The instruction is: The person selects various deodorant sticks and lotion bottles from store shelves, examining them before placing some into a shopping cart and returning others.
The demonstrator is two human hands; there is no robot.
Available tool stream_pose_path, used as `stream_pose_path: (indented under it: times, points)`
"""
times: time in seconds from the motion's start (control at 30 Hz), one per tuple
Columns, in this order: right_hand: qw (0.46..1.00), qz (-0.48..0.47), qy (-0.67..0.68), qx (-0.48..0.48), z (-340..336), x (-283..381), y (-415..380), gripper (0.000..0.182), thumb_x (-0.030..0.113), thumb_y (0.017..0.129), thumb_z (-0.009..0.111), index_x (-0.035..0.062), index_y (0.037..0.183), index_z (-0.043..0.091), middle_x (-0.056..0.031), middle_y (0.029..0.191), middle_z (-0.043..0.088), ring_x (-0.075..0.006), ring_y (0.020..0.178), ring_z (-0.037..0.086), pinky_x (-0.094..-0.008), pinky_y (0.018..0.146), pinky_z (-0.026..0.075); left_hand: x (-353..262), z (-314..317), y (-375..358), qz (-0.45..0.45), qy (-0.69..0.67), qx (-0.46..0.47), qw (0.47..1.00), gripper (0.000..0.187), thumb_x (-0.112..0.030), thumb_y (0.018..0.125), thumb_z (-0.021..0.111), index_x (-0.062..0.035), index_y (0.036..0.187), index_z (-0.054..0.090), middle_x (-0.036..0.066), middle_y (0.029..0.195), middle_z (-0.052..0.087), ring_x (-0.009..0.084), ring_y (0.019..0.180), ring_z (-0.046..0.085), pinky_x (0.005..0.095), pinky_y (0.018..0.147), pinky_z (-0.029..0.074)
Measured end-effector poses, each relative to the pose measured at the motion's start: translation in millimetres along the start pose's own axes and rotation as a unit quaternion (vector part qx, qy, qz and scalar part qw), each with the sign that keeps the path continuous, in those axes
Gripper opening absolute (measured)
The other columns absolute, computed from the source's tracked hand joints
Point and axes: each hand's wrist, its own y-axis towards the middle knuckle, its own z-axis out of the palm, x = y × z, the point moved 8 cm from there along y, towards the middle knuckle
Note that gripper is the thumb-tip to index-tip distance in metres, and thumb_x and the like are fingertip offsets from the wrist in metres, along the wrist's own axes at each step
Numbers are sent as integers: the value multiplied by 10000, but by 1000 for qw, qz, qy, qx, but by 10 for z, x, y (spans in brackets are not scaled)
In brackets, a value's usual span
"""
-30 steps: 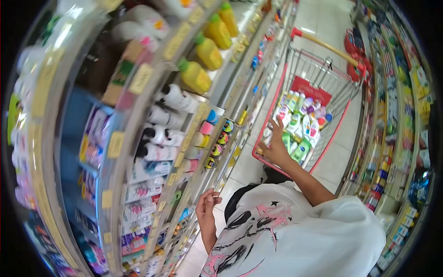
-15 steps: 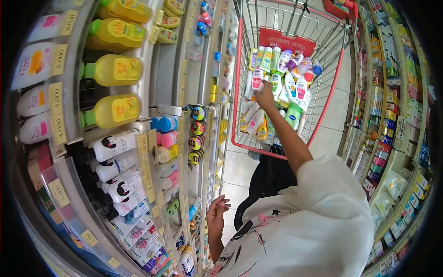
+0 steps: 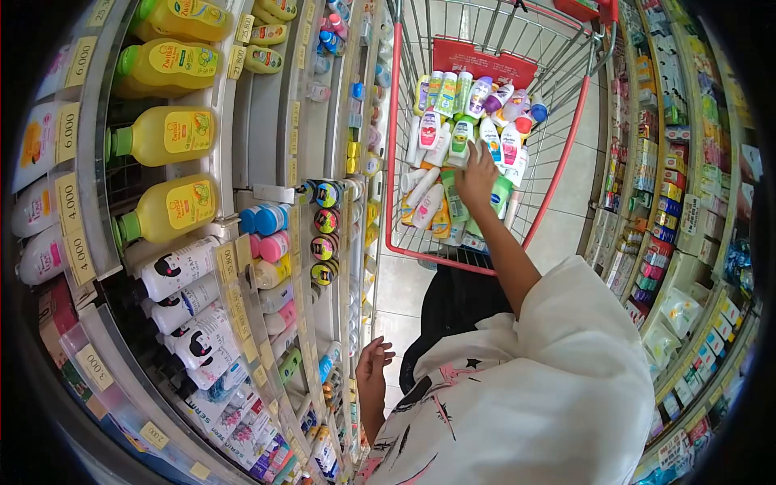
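My right hand (image 3: 477, 176) is over the bottles in the shopping cart (image 3: 584, 113), palm down with the fingers apart. Its fingertips are close to a white bottle with a green label (image 3: 461, 139); contact cannot be made out. Left of that bottle lies a white one with a red-pink label (image 3: 428, 129), and to the right are two more white bottles, one with a blue label (image 3: 490, 139). A green bottle (image 3: 501, 194) is partly covered by my right wrist. My left hand (image 3: 374, 360) hangs by the lower shelves, fingers loosely bent and apart, holding nothing.
On the left, shelves carry yellow bottles (image 3: 178, 133), white bottles with black caps (image 3: 182, 267) and price tags (image 3: 78, 63). Another shelf with small packets (image 3: 659, 234) runs along the right. The cart stands on the tiled floor (image 3: 400, 283) between them.
My right hand has left the red-pink-labelled bottle, which lies among the others, and moved right and slightly toward me. The view has shifted a little; my left hand stays low.
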Motion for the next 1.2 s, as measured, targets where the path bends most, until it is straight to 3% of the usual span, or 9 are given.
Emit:
stream_pose_path:
  times: [0.13, 0.33, 0.47, 0.7, 0.77, 0.87, 1.0, 1.1, 1.2]
  points:
    - [991, -93, -63, 79, 34, -283, -56, 563, 257, 793, 656, 84, 1295, 469, -137, 1415, 376, -294, 1305, 343, -568, 993, 290, -16, 100, 72, 0, 40, 23, 999, 348, -241, 989, 476, -11, 1242, 541, 112, 1084, 625, 174, 934, 610, 312, 864, 474]
    - [984, 77, 132, 90, 318, -330, 328, 541, 305, 824, 657, -1, 1230, 472, -210, 1272, 467, -423, 997, 580, -463, 867, 459, -24, 185, 123, 6, 39, 39, 998, 335, -227, 979, 516, -18, 1238, 551, 115, 1075, 639, 173, 932, 608, 304, 845, 464]
    - [959, 190, 202, 63, 483, -316, 362, 646, 309, 795, 685, -30, 1265, 401, -264, 1215, 481, -444, 1018, 559, -465, 885, 465, 24, 191, 103, 13, 40, 45, 998, 338, -228, 979, 515, -17, 1241, 548, 117, 1078, 638, 173, 930, 607, 300, 844, 462]
    - [954, 130, 222, 155, 465, -544, 314, 642, 270, 769, 719, -41, 1252, 433, -255, 1175, 511, -418, 1075, 543, -476, 923, 448, 137, 211, 98, 6, 65, 51, 997, 340, -209, 978, 508, -10, 1251, 541, 128, 1092, 631, 177, 935, 601, 293, 847, 456]
    - [988, 62, 125, -60, 50, -674, 512, 580, 251, 806, 675, -34, 1258, 448, -270, 1193, 489, -410, 1044, 550, -472, 898, 442, 168, 208, 88, 3, 70, 49, 996, 341, -207, 977, 508, -8, 1252, 541, 130, 1093, 629, 177, 937, 599, 296, 850, 456]
    - [975, 102, 141, -135, -654, -764, 997, 617, 225, 813, 645, 58, 1352, 395, -246, 1320, 398, -430, 1160, 485, -481, 927, 450, 196, 187, 52, 2, 60, 43, 997, 343, -208, 976, 511, -4, 1250, 541, 130, 1095, 627, 182, 936, 598, 302, 860, 456]
    - [988, 140, -43, 49, -363, -836, 1426, 605, 212, 824, 660, 156, 1366, 395, -242, 1393, 322, -450, 1133, 504, -509, 905, 474, 297, 174, 71, -11, 71, 52, 996, 335, -193, 973, 516, 0, 1247, 540, 133, 1087, 629, 188, 942, 597, 306, 872, 459]
    - [983, 132, -3, 125, 62, -1038, 1552, 633, 236, 798, 684, 63, 1337, 400, -283, 1360, 376, -485, 1106, 518, -486, 916, 471, 340, 148, 76, -3, 65, 56, 996, 328, -174, 967, 528, 2, 1243, 541, 137, 1077, 631, 188, 949, 597, 310, 877, 463]
    - [994, 80, 69, 24, 38, -1021, 1409, 595, 188, 794, 671, 50, 1314, 417, -269, 1299, 462, -459, 1054, 558, -465, 912, 473, 204, 151, 76, 23, 55, 48, 997, 333, -177, 963, 542, 6, 1241, 540, 136, 1068, 631, 185, 950, 597, 311, 876, 468]
